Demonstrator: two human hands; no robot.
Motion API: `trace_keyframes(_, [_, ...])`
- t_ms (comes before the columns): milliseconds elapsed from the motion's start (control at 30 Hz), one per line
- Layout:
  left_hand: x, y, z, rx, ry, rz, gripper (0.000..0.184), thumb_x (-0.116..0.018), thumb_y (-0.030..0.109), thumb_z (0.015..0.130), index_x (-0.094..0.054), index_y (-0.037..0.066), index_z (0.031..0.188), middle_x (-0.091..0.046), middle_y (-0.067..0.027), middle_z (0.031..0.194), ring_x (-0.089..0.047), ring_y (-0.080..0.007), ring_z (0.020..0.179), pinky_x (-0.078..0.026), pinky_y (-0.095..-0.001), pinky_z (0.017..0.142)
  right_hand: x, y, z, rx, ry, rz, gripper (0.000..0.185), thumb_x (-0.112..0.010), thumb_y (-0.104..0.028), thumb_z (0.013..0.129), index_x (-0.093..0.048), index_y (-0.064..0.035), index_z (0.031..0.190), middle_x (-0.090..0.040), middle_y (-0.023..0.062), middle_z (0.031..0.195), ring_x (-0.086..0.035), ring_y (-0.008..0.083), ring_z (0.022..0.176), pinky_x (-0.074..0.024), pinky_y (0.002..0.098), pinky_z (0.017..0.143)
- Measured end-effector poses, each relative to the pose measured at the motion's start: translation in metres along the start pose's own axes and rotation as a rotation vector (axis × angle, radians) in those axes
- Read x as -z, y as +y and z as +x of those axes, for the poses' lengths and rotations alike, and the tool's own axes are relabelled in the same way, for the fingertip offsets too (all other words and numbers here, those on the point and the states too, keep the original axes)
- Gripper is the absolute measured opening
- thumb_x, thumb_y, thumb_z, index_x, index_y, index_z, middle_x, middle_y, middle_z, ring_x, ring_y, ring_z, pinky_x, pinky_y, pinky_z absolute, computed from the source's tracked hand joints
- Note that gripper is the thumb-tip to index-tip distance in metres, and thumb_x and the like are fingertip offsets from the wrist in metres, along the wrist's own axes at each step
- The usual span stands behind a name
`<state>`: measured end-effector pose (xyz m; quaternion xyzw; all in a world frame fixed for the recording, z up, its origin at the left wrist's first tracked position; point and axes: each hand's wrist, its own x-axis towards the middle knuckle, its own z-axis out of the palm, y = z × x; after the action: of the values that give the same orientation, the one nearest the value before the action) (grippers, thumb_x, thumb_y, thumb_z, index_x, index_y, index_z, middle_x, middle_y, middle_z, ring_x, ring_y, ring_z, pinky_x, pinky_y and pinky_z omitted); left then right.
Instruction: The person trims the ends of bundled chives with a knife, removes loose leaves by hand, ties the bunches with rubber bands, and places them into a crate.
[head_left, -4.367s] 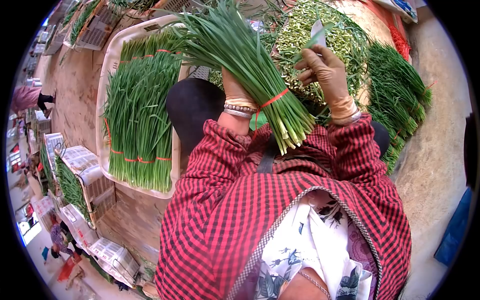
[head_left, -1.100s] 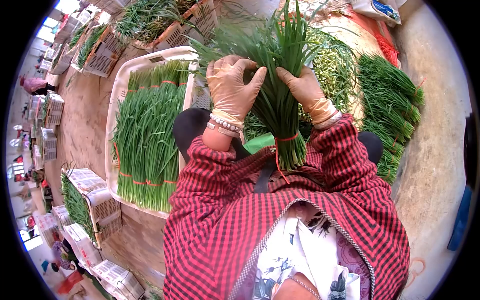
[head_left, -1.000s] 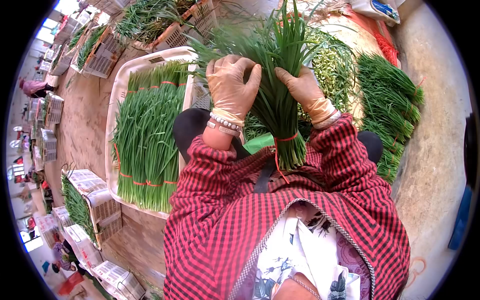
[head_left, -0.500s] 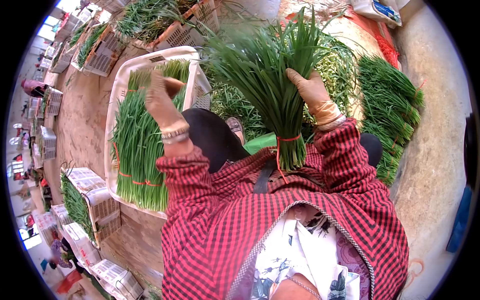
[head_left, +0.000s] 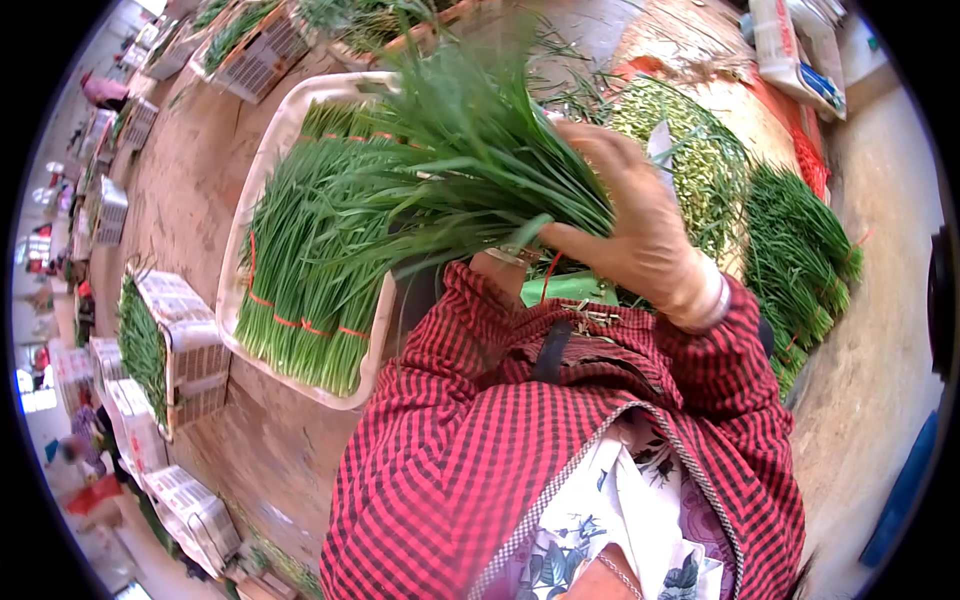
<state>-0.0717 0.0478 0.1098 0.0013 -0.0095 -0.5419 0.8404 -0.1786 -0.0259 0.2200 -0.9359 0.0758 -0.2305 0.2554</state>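
With the bundle of green leaves (head_left: 510, 165) raised just right of the tray (head_left: 376, 350), its tips over the rim, the open right hand (head_left: 645, 220) curves beside the leaves, best kept loose against bruising, while the leaf-covered left hand's (head_left: 492, 270) grip cannot be told.
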Motion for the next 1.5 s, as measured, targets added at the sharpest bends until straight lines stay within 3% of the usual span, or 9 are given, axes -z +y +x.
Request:
trace_keyframes(200, [0.004,0.015,-0.009,-0.071,-0.035,-0.075,0.051,-0.056,0.039,0.097,-0.049,0.004,0.134,-0.059,-0.0092,0.123,-0.055,-0.0240,0.117,-0.045,-0.0389,0.100,-0.017,0.055,-0.058,-0.076,-0.180,-0.156,0.100,-0.087,-0.031,0.062,-0.036,0.0023,0.141,-0.047,0.0254,0.133,-0.045,0.0415,0.126,-0.0371,0.0440,0.106])
trace_keyframes(433, [0.015,0.028,-0.007,-0.107,-0.076,-0.110,0.049,-0.056,0.038,0.097,-0.050,0.005,0.132,-0.060,-0.0097,0.122,-0.055,-0.0243,0.117,-0.046,-0.0399,0.100,-0.017,0.040,-0.064,-0.440,-0.394,0.068,0.080,-0.080,-0.022,0.065,-0.044,-0.0096,0.136,-0.063,0.0166,0.111,-0.062,0.0312,0.107,-0.0450,0.0402,0.096])
trace_keyframes(733, [0.131,0.095,0.041,0.090,-0.534,-0.206,0.047,-0.056,0.038,0.096,-0.051,0.005,0.130,-0.060,-0.0103,0.120,-0.056,-0.0247,0.117,-0.046,-0.0411,0.099,-0.004,0.063,-0.104,-0.478,-0.138,0.037,0.074,-0.083,-0.025,0.066,-0.051,-0.0068,0.130,-0.064,0.0156,0.112,-0.064,0.0303,0.104,-0.0498,0.0359,0.089])
trace_keyframes(833, [0.147,0.064,0.001,-0.073,0.123,0.446,0.040,-0.059,0.029,0.095,-0.053,0.005,0.126,-0.061,-0.0114,0.116,-0.054,-0.0243,0.119,-0.047,-0.0418,0.099,-0.016,0.073,-0.112,-0.535,-0.016,0.184,0.074,-0.083,-0.025,0.067,-0.051,-0.0059,0.131,-0.065,0.0142,0.111,-0.065,0.0271,0.100,-0.0501,0.0341,0.088])
trace_keyframes(933, [0.089,0.002,-0.021,0.293,0.295,1.012,0.065,-0.076,0.024,0.084,-0.045,-0.001,0.135,-0.055,-0.0118,0.131,-0.050,-0.0245,0.124,-0.039,-0.0358,0.106,-0.021,0.067,-0.103,-0.604,0.047,0.263,0.070,-0.080,-0.023,0.072,-0.049,-0.0048,0.132,-0.065,0.0129,0.112,-0.064,0.0227,0.101,-0.0486,0.0331,0.090])
trace_keyframes(1067, [0.035,-0.022,-0.001,0.090,0.050,0.835,0.054,-0.072,0.031,0.087,-0.053,0.005,0.130,-0.061,-0.0054,0.120,-0.058,-0.0176,0.110,-0.047,-0.0337,0.094,-0.037,0.047,-0.088,-0.644,0.026,0.586,0.073,-0.077,-0.017,0.076,-0.041,-0.0003,0.136,-0.062,0.0105,0.117,-0.061,0.0175,0.106,-0.0472,0.0324,0.094])
trace_keyframes(1200, [0.029,-0.015,0.008,0.034,0.203,0.669,0.039,-0.073,0.023,0.087,-0.060,0.003,0.119,-0.067,-0.0055,0.106,-0.065,-0.0185,0.093,-0.054,-0.0325,0.081,-0.029,0.057,-0.079,-0.539,-0.426,-0.128,0.065,-0.065,-0.051,0.083,-0.055,-0.0023,0.125,-0.068,0.0221,0.091,-0.068,0.0360,0.086,-0.0534,0.0385,0.077])
trace_keyframes(1333, [0.031,-0.018,0.006,-0.001,0.195,0.643,0.034,-0.071,0.015,0.088,-0.061,0.001,0.117,-0.068,-0.0079,0.103,-0.068,-0.0182,0.086,-0.057,-0.0305,0.075,-0.010,0.046,-0.050,-0.568,-0.103,0.123,0.026,-0.066,-0.030,0.088,-0.071,-0.0052,0.090,-0.069,0.0124,0.073,-0.069,0.0259,0.065,-0.0532,0.0334,0.060])
trace_keyframes(1500, [0.029,-0.019,0.002,0.071,0.217,0.725,0.040,-0.063,0.024,0.093,-0.056,0.001,0.126,-0.066,-0.0097,0.113,-0.067,-0.0198,0.093,-0.056,-0.0338,0.083,-0.002,0.038,-0.008,-0.272,0.120,-0.013,0.026,-0.069,-0.023,0.085,-0.066,-0.0133,0.109,-0.066,0.0092,0.068,-0.066,0.0220,0.061,-0.0509,0.0333,0.056])
